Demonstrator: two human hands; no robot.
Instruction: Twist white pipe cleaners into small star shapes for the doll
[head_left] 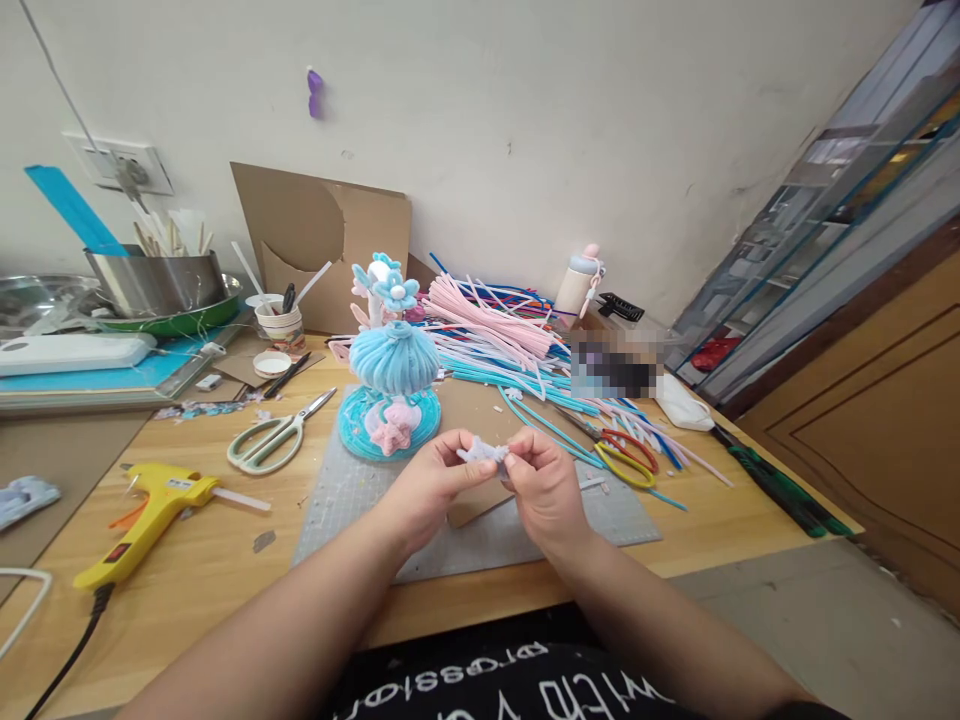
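A small pale lilac fuzzy piece [486,452], which looks like bent pipe cleaner, is pinched between my two hands. My left hand [442,480] grips its left side between thumb and fingers, and my right hand [546,488] closes on its right side. Both hands are above the grey cutting mat [337,530]. Behind and left of them stands a blue pipe-cleaner ornament [395,358] with flowers on top, a round blue base and a pink star. Fingers hide part of the lilac piece.
A yellow glue gun [154,510] and green-handled scissors [274,437] lie left. Scissors with red and yellow handles [626,462] are right of my hands. Bundled pipe cleaners [495,318], cardboard [315,240] and a bottle [577,285] are at the back.
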